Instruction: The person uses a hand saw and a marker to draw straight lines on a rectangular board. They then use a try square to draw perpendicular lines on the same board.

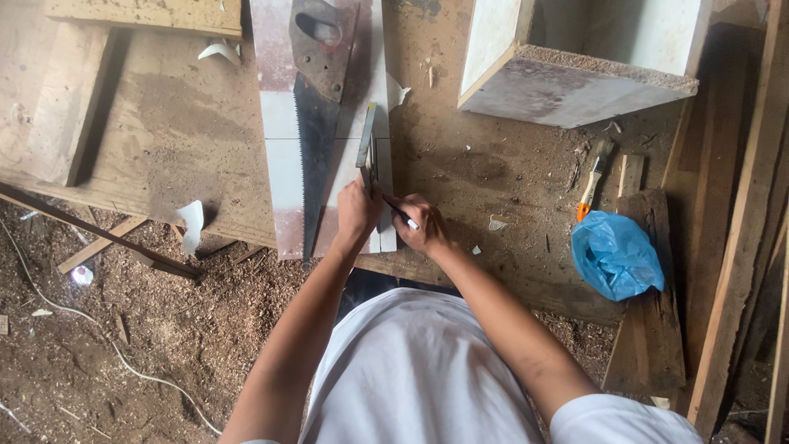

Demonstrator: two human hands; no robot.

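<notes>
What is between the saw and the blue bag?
In the head view, both hands lie between the saw and the blue bag: the left hand pressing a metal square, the right hand holding a pen.

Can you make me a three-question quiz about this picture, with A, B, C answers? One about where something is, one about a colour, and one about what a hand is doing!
1. Where does the handsaw lie?
A. On the white board
B. On the sawdust floor
C. Inside the white box

2. What colour is the plastic bag?
A. Red
B. Blue
C. Yellow

3. What is the right hand doing?
A. Resting open and empty
B. Gripping the saw handle
C. Holding a pen to the board

Answers:
1. A, the saw rests lengthwise on the white board, blade pointing toward the person.
2. B, the crumpled bag beside the paintbrush is bright blue.
3. C, its fingers pinch a dark pen with the tip at the board, next to the metal square that the left hand steadies.
</notes>
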